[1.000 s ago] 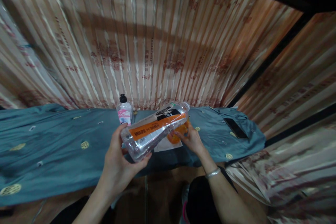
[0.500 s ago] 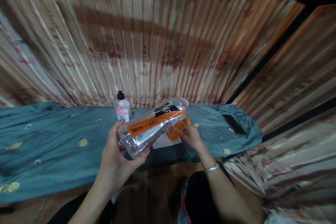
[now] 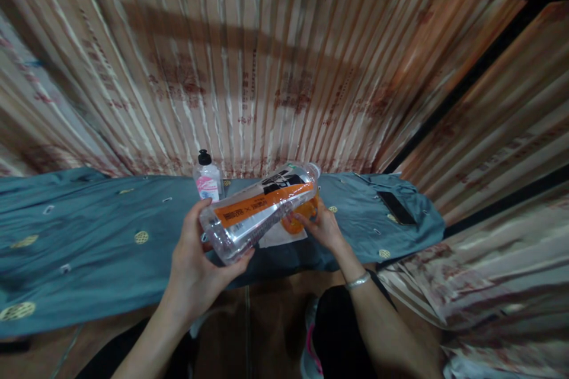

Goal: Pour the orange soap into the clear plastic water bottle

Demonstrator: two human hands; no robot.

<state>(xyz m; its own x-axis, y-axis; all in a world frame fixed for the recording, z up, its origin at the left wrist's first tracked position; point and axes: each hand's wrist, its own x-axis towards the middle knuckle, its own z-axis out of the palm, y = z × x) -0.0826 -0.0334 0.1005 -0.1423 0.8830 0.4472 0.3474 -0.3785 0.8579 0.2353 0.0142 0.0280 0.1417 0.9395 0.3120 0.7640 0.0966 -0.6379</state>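
Observation:
My left hand [image 3: 200, 260] grips the base of a large clear plastic bottle [image 3: 262, 204] with an orange, black and white label. The bottle is tilted, its neck up and to the right. Behind and below that neck, my right hand [image 3: 322, 225] is closed around an orange see-through container [image 3: 300, 219], partly hidden by the bottle. A white sheet [image 3: 282, 237] lies under the orange container. To the left stands a small clear bottle [image 3: 208, 182] with a black cap and a pink-and-white label.
A teal patterned cloth [image 3: 102, 243] covers the long low surface. A dark phone [image 3: 396, 208] lies on it at the right. Pleated printed curtains [image 3: 249, 71] hang behind and at the right, where dark frame bars [image 3: 462, 95] run.
Both hands keep their holds, and the large bottle stays tilted over the orange container. The view has shifted very slightly.

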